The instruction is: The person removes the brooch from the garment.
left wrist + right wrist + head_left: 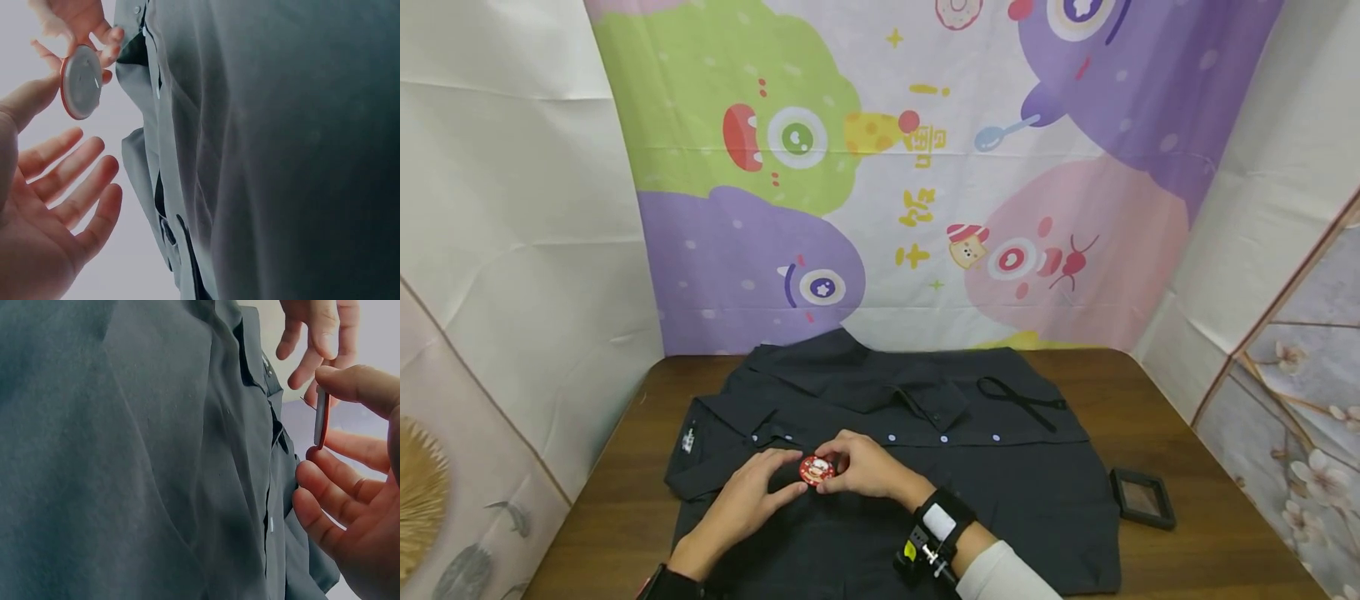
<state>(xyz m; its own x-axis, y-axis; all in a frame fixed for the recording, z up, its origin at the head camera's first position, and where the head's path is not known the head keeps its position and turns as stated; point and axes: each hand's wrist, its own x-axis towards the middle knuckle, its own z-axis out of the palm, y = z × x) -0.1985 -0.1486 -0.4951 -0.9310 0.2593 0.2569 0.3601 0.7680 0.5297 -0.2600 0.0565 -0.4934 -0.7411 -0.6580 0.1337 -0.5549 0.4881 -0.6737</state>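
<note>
A round red pin badge with a printed picture is held above a dark shirt, its face toward the head camera. My right hand pinches it by the rim between thumb and fingers. In the left wrist view the badge's pale back shows; in the right wrist view the badge is edge-on, with a thin pin wire sticking out behind. My left hand is beside it, fingers spread and relaxed, thumb tip right at the badge's rim.
The shirt lies spread over a brown wooden table, with a row of pale buttons across it. A thin black strap lies on the shirt's far right. A small black square frame sits to the shirt's right. A patterned cloth hangs behind.
</note>
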